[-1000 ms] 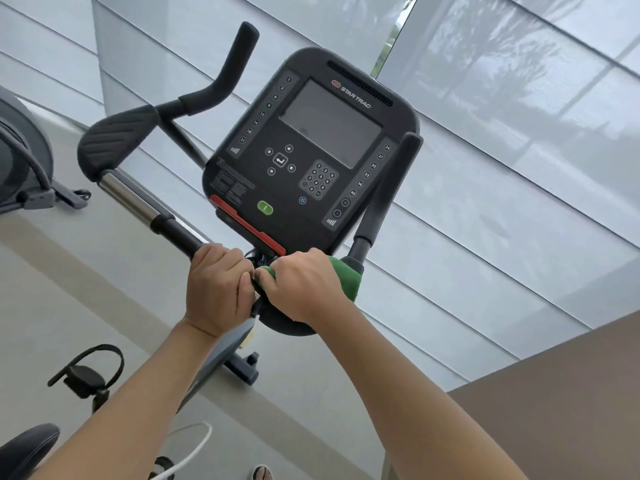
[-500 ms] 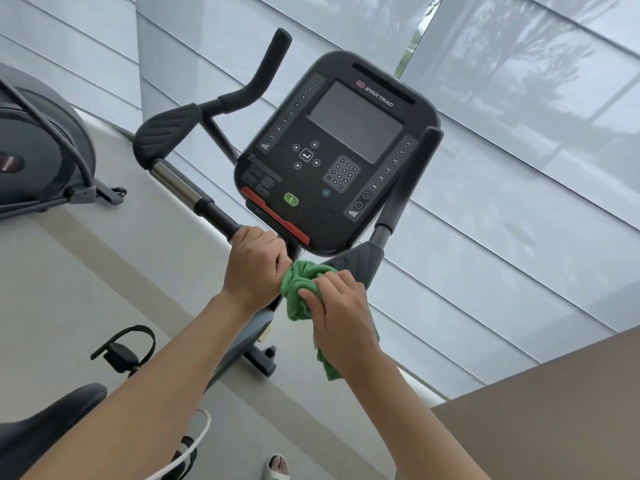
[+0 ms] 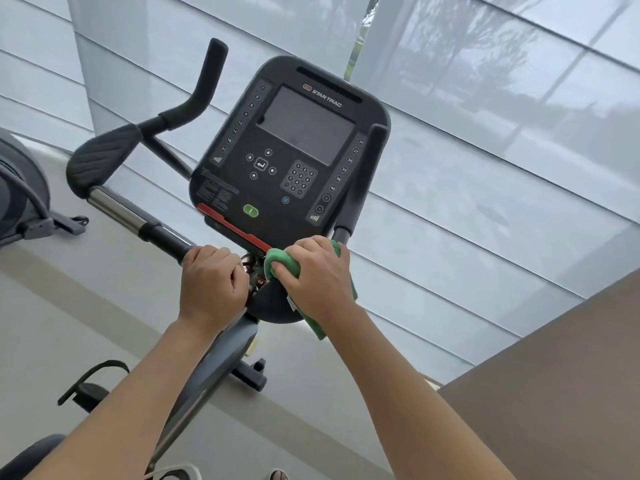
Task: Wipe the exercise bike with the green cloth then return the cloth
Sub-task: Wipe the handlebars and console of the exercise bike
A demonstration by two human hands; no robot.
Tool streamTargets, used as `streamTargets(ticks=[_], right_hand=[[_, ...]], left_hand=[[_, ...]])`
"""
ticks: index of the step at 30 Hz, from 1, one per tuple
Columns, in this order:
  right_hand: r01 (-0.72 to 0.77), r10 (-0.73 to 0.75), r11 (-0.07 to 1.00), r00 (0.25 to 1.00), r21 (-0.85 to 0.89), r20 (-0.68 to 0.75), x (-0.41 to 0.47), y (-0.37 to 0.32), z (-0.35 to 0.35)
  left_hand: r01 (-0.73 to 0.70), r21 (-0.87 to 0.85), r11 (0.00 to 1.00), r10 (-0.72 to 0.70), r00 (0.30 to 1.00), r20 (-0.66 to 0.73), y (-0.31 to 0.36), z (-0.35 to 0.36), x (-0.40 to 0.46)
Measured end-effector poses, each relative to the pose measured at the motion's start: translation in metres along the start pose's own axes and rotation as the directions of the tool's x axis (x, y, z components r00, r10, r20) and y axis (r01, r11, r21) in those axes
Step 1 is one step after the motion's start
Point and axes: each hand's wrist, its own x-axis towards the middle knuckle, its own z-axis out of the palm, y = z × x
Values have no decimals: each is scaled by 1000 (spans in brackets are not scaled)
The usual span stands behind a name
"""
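We are mid-wipe at the front of the exercise bike [image 3: 221, 344], working just below the console [image 3: 291, 154]. Our left hand [image 3: 213, 284] is wrapped around the dark grip of the left handlebar [image 3: 162, 237], fingers [image 3: 239, 277] curled tight on it, steadying the frame. Our right hand [image 3: 317, 277] has the green cloth [image 3: 282, 263] bunched under the palm, fingers folded over it and pressing it onto the bar junction under the console's red strip [image 3: 235, 228]; a tail of the cloth hangs down past the wrist. The cloth touches the bike right where the right upright grip [image 3: 363, 181] meets the crossbar. We judge the wiping step is in hand and far from done: the console face, the elbow pad [image 3: 104, 157], the chrome section and the upper grips show no cloth on them now. The next move likely calls for sliding the cloth along the right grip or up over the console, keeping pressure light around the buttons. Where the cloth gets returned is not in view.
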Motion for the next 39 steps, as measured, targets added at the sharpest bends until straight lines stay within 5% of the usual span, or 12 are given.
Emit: streamTargets(ticks=[15, 17, 20, 23, 26, 31, 36, 39], right_hand=[[251, -157, 949, 902, 192, -402, -82, 23, 27], [188, -83, 958, 903, 215, -420, -72, 27, 26], [-50, 231, 923, 864, 381, -447, -53, 48, 13], [-191, 419, 817, 844, 544, -333, -44, 57, 7], [-147, 413, 716, 877, 682, -244, -59, 33, 24], [-116, 561, 492, 800, 863, -213, -104, 1, 55], [-109, 582, 338, 805, 935, -117, -134, 4, 84], [-213, 691, 202, 722, 956, 15, -126, 30, 90]], left_hand=[[-45, -1, 999, 45, 998, -41, -1, 3, 2], [-54, -10, 998, 54, 998, -18, -1, 1, 1], [-29, 4, 1000, 29, 998, 48, 1, -4, 0], [-16, 6, 1000, 16, 994, 106, 6, -9, -1], [-50, -21, 999, 53, 978, 204, 16, -17, -3], [-53, -192, 980, 116, 935, 336, 32, -31, 9], [-104, -302, 948, 224, 889, 398, 67, -13, 20], [-100, -267, 958, 198, 908, 370, 81, 4, 14]])
